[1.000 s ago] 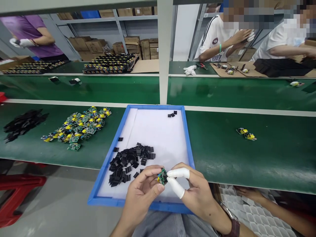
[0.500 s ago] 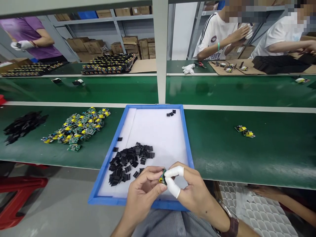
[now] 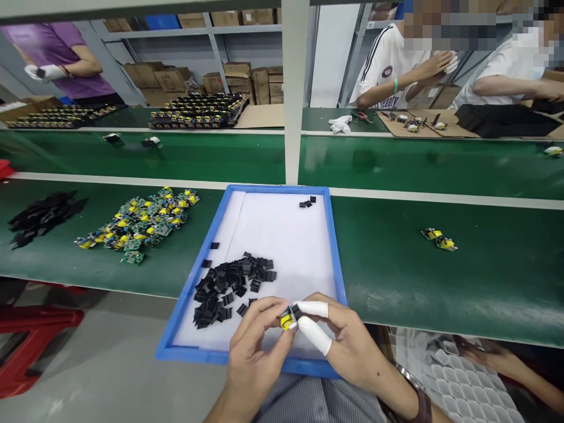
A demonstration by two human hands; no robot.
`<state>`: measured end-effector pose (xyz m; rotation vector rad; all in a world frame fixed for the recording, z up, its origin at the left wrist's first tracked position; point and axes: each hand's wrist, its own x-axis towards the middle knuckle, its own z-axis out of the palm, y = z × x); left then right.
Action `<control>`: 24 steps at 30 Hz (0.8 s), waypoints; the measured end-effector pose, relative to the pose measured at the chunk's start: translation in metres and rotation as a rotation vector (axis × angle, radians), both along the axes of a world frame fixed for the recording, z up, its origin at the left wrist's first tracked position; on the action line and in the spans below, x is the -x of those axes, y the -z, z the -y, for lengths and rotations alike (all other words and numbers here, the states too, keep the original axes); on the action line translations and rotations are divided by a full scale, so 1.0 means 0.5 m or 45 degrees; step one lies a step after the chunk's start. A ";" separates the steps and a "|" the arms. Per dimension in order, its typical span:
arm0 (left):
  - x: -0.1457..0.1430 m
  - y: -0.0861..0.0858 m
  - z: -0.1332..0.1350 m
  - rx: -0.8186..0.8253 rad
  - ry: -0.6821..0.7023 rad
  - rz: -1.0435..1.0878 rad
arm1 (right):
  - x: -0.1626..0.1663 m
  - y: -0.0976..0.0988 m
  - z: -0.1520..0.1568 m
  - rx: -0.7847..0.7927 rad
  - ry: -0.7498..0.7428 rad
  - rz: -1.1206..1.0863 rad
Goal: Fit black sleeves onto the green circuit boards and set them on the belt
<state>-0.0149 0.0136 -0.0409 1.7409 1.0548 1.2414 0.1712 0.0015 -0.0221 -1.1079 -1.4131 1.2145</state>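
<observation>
Over the near end of a blue-rimmed white tray (image 3: 337, 258), my left hand (image 3: 255, 341) pinches a small circuit board (image 3: 288, 319) with a yellow component on it. My right hand (image 3: 352, 341), with white finger cots on thumb and forefinger, grips a small black plastic piece (image 3: 296, 311) against the board's right side. Whether that piece is fixed to the board I cannot tell. A heap of similar black pieces (image 3: 233, 276) lies in the tray, left of my hands. Three more black pieces (image 3: 308, 202) are in its far right corner.
Left of the tray lie a pile of circuit boards (image 3: 141, 220) and a pile of black sheets (image 3: 44, 217). Two boards (image 3: 439, 238) lie to the right on the green bench (image 3: 388, 282). A conveyor (image 3: 211, 158) runs behind. Co-workers stand beyond; another person's hand is at lower right.
The board in my hands has turned, so its yellow component now faces me more. The black piece shows between my right fingertips. On the conveyor, parts have shifted right.
</observation>
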 end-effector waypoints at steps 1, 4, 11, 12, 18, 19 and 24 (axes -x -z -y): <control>-0.001 0.001 0.002 -0.061 -0.021 -0.052 | -0.002 -0.002 0.004 -0.023 -0.007 0.014; -0.006 -0.003 0.005 -0.201 -0.055 -0.133 | -0.008 -0.006 0.015 -0.014 -0.004 0.022; -0.014 -0.011 0.004 -0.301 -0.081 -0.110 | -0.018 -0.006 0.012 0.020 -0.173 -0.088; -0.014 -0.009 0.005 -0.300 -0.076 -0.109 | -0.016 -0.003 0.010 0.012 -0.167 -0.104; -0.012 -0.004 0.008 -0.355 -0.077 -0.141 | 0.003 0.024 0.011 -0.063 0.011 -0.038; -0.013 -0.005 0.008 -0.358 -0.077 -0.146 | 0.005 0.024 0.012 -0.080 0.029 -0.032; -0.015 -0.008 0.008 -0.352 -0.085 -0.151 | 0.012 0.013 0.013 -0.074 -0.007 -0.027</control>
